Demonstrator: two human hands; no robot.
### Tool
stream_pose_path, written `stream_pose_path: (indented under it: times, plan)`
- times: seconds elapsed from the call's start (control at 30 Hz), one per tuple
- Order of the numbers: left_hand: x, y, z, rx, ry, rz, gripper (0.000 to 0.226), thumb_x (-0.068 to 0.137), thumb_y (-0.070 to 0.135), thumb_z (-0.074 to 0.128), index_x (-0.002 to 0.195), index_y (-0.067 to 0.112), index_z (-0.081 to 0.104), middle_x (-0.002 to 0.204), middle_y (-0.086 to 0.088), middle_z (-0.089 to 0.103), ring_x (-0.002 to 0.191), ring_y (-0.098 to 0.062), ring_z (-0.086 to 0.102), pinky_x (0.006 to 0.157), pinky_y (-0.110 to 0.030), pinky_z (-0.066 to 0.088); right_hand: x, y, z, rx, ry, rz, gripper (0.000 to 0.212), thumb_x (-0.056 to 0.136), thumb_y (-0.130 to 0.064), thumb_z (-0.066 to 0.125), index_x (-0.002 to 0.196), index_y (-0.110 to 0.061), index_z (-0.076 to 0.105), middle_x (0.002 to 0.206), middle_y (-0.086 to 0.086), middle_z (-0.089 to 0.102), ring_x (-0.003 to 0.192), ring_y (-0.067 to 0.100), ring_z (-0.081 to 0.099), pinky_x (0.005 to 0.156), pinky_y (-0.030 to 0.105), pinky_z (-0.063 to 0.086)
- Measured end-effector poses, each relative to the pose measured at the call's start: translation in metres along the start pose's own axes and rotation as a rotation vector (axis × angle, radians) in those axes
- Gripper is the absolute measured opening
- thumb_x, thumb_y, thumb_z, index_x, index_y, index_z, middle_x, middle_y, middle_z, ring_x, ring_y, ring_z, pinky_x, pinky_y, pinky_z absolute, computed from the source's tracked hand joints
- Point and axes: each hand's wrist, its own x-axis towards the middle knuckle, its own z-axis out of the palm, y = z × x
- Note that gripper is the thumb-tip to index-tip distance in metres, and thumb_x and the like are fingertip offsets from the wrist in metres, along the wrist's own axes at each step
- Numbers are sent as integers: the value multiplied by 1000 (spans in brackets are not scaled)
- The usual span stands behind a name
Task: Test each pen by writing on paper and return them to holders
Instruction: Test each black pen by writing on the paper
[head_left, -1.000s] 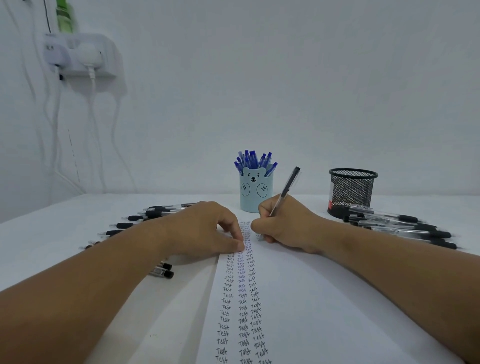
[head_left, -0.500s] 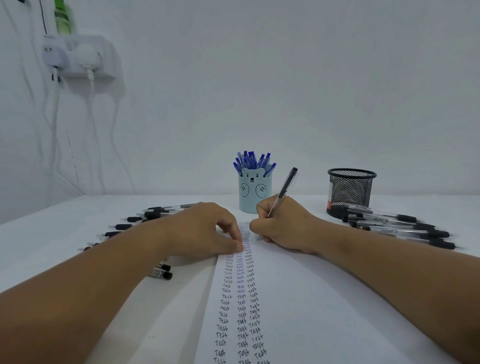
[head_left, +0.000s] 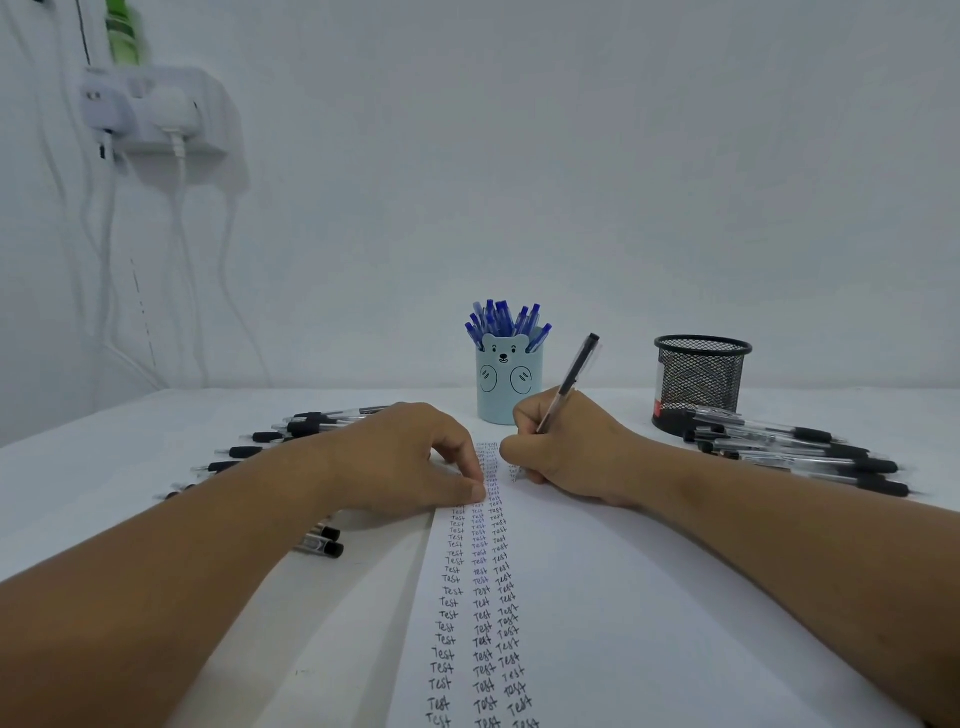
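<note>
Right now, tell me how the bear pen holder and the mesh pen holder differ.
The bear pen holder is pale blue and solid-walled; the mesh pen holder is black, see-through wire. The bear pen holder is packed with blue-capped pens; no pens rise above the mesh pen holder's rim. The mesh pen holder looks wider. Both stand upright at the back of the white table.

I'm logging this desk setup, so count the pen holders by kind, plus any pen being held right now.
Blue bear pen holder: 1
Black mesh pen holder: 1
Black pen held in the right hand: 1
Total: 3
</note>
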Motion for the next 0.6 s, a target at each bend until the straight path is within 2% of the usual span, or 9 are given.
stream_pose_path:
  times: [0.17, 0.4, 0.6]
  plan:
    - [0, -1, 0, 2, -1, 0, 8, 83, 46, 78, 87, 40, 76, 104, 23, 71, 108, 6, 60, 104, -38, 48, 1, 0, 0, -2, 12, -6, 31, 78, -7, 65, 55, -16, 45, 50, 4, 54, 49, 11, 48, 52, 23, 41]
    - [0, 1, 0, 15, -2, -10, 8, 83, 46, 78, 87, 40, 76, 105, 23, 70, 107, 8, 59, 104, -36, 47, 2, 2, 0, -25, 35, -22, 31, 78, -7, 65, 56, -15, 45, 52, 1, 51, 48, 7, 45, 48, 18, 37]
    - [-1, 1, 0, 17, 1, -14, 8, 83, 47, 77, 88, 41, 76, 107, 23, 69, 109, 8, 58, 105, -36, 47, 1, 1, -1, -15, 11, -18, 34, 79, -7, 66, 55, -16, 44, 52, 5, 52, 47, 11, 49, 48, 18, 39]
